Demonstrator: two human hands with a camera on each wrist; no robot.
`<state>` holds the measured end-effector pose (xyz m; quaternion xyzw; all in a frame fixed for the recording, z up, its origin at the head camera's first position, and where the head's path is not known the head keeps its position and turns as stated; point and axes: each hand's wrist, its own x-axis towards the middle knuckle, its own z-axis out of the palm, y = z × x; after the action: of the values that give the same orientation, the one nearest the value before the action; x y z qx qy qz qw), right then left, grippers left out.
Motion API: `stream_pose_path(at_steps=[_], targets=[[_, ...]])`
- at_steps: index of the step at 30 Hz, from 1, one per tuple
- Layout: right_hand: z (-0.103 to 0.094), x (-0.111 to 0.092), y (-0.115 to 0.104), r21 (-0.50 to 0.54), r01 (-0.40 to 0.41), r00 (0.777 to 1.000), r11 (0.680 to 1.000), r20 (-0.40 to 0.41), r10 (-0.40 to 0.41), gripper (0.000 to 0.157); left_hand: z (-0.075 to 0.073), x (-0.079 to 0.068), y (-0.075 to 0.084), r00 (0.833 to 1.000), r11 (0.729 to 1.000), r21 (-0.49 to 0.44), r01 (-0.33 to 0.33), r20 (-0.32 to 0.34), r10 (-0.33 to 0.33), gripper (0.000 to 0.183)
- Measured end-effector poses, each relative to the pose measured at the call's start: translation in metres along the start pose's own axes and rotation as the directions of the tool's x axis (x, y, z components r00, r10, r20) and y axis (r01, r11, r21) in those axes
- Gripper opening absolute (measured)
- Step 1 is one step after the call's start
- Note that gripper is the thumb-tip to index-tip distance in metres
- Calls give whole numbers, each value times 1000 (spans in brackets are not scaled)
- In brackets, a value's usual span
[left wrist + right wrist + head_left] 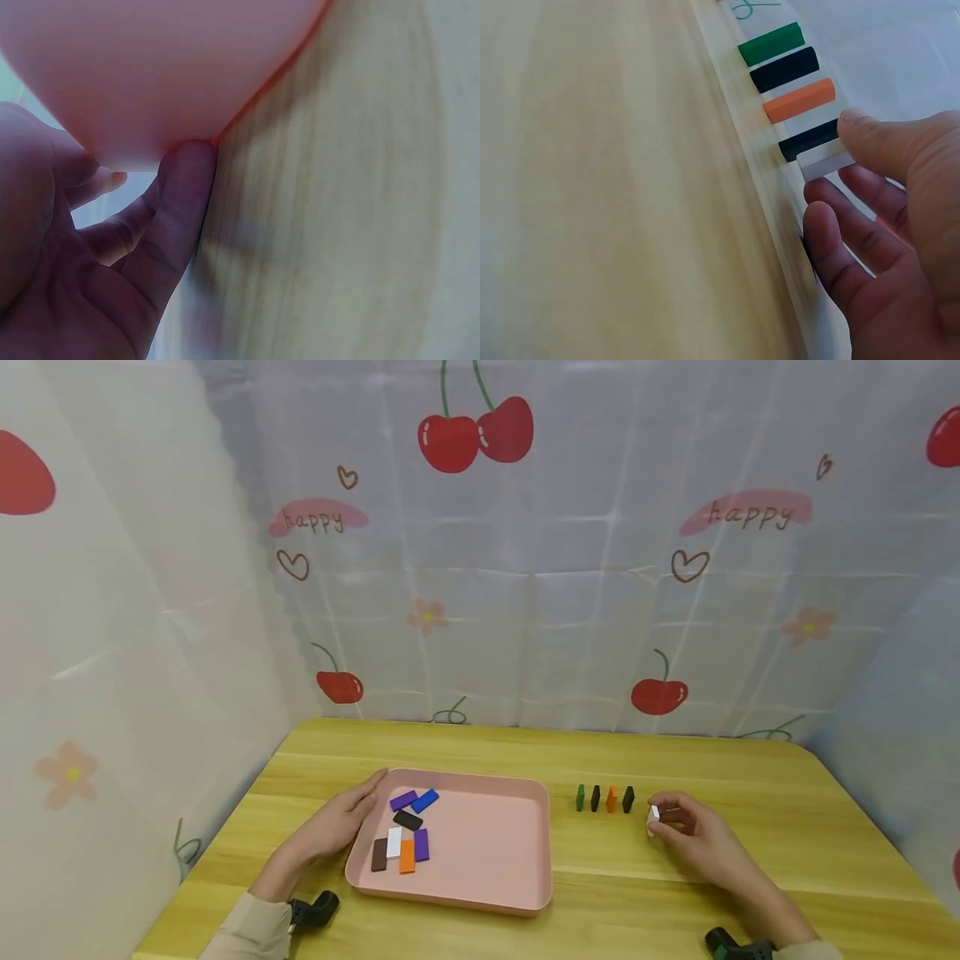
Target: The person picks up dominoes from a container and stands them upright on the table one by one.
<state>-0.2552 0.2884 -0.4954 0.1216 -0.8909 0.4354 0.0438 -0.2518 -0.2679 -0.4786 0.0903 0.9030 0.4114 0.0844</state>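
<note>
My right hand [701, 839] pinches a white domino [652, 820] upright between thumb and fingers, at the right end of a row. To its left stand a green domino [580, 797], a black domino [596, 798], an orange domino [612, 799] and another dark domino [628, 799]. In the right wrist view, the white domino [825, 160] appears beside the nearest dark one; whether its base touches the table is unclear. My left hand [330, 827] rests along the left edge of a pink tray [487, 839], fingers fairly straight. From the left wrist, fingertips touch the tray's outer wall [172, 75].
Several loose dominoes lie flat in the tray's left half, among them a blue one [425, 801], a white one [394, 842] and an orange one [407, 857]. The wooden table [480, 745] ends at a printed curtain [525, 635] behind and at both sides.
</note>
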Motion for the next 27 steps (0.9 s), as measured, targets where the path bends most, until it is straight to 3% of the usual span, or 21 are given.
stream_pose_path(at_steps=[17, 27], targets=[[12, 26, 9, -35, -25, 1000, 999, 7, 25, 35, -2, -4, -6, 1000, 999, -36, 31, 7, -31, 54], [7, 34, 14, -82, -7, 1000, 997, 2, 7, 38, 0, 1, -3, 1000, 1000, -3, -5, 3, 5, 54]])
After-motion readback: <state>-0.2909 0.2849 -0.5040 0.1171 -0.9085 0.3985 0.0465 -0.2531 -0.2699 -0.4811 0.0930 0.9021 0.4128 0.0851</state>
